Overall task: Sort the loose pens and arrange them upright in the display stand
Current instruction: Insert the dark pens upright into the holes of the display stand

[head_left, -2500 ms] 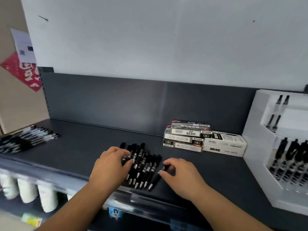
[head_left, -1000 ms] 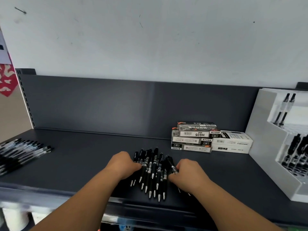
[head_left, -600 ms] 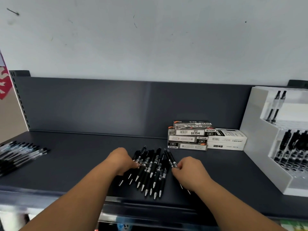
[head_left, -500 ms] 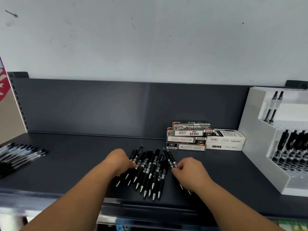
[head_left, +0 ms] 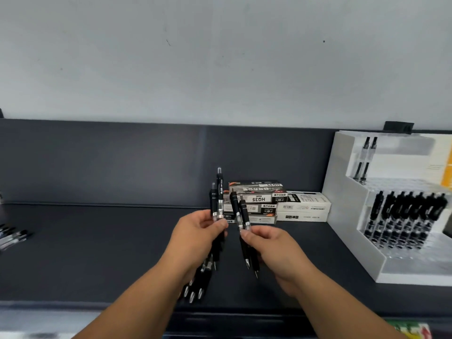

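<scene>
L hand (head_left: 195, 231) grips a bunch of black pens (head_left: 217, 204) upright above the dark shelf (head_left: 97, 253); R hand (head_left: 271, 245) pinches two pens (head_left: 241, 214), tips down. White display stand (head_left: 347, 216) at far right w/ pens already in it, boxes (head_left: 266, 201) behind hands.

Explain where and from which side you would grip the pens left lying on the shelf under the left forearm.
Probably by the middle of the barrels, from above. The remaining pens lie flat, side by side, on the dark shelf, metal tips toward the front edge, so fingers can close across the barrels. The left hand and right hand each already hold pens.
</scene>
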Motion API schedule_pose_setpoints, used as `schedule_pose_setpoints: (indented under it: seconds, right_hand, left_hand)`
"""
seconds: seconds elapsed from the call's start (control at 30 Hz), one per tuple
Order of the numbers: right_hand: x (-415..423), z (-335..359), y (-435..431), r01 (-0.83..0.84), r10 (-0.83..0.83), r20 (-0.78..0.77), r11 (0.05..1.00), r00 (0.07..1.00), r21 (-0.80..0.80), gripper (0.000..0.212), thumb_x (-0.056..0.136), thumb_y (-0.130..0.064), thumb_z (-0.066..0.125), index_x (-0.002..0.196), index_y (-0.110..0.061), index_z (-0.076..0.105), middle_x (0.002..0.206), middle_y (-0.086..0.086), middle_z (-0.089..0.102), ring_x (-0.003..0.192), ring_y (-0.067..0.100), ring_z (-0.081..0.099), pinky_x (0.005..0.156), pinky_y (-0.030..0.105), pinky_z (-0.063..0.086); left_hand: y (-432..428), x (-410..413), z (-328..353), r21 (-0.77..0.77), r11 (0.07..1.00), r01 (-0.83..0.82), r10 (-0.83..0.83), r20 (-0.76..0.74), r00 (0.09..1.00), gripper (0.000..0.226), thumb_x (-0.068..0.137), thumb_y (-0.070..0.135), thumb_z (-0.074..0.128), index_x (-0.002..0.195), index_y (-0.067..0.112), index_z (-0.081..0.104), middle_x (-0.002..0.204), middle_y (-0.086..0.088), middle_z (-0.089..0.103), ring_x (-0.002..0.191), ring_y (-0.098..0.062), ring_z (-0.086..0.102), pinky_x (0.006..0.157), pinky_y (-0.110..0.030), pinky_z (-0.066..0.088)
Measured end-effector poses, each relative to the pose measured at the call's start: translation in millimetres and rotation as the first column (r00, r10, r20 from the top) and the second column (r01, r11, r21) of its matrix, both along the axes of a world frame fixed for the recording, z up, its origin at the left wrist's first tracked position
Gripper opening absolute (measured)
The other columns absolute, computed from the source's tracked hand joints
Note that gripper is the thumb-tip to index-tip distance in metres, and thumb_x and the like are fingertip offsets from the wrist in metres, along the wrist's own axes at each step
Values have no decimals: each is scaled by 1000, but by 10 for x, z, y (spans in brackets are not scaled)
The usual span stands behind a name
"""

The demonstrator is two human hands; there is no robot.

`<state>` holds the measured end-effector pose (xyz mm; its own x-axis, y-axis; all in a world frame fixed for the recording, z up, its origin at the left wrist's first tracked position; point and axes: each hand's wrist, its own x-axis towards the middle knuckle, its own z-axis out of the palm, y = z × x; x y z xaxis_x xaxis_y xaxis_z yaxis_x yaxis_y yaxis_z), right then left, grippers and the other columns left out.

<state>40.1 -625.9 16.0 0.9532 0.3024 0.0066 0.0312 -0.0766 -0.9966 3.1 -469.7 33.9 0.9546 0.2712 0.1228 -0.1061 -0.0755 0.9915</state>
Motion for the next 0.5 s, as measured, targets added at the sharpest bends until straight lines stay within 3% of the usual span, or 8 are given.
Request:
schedule_pose_setpoints:
  seconds: [0.17, 0.3, 0.5]
  right_hand:
    - [-19, 89, -414, -20, 19, 47, 999, 999, 25, 12, 91, -17, 64, 98, -15, 74, 92, 2, 76, 91, 17, 72, 86, 32, 56]
    - [28, 127, -815, 9, -9, 81, 1000, 997, -1, 11, 90, -18, 66, 95, -16, 75, 90, 2, 76, 89, 18, 72, 86, 35, 57]
    - [67, 226, -1386, 61, -55, 143, 998, 988, -33, 9, 88, -19, 68, 92, -15, 75, 85, 1, 76, 76, 7, 69, 69, 20, 53]
  left_hand:
    - [-491, 124, 38, -226, 972, 67, -67, 10, 998, 12, 88, 3, 63, 98, 3, 70, 90, -12, 75, 74, -16, 71, 61, -24, 57]
    - [-912, 221, 89, -225, 967, 116, -118, 8, 993, 13, 89, 4, 63, 100, 3, 69, 90, -11, 75, 78, -20, 72, 68, -28, 59]
    - [-1510, 296, 180, -213, 961, 174, -168, 47, 985, 13, 90, 3, 60, 98, 7, 69, 90, -6, 76, 81, -15, 73, 65, -21, 56]
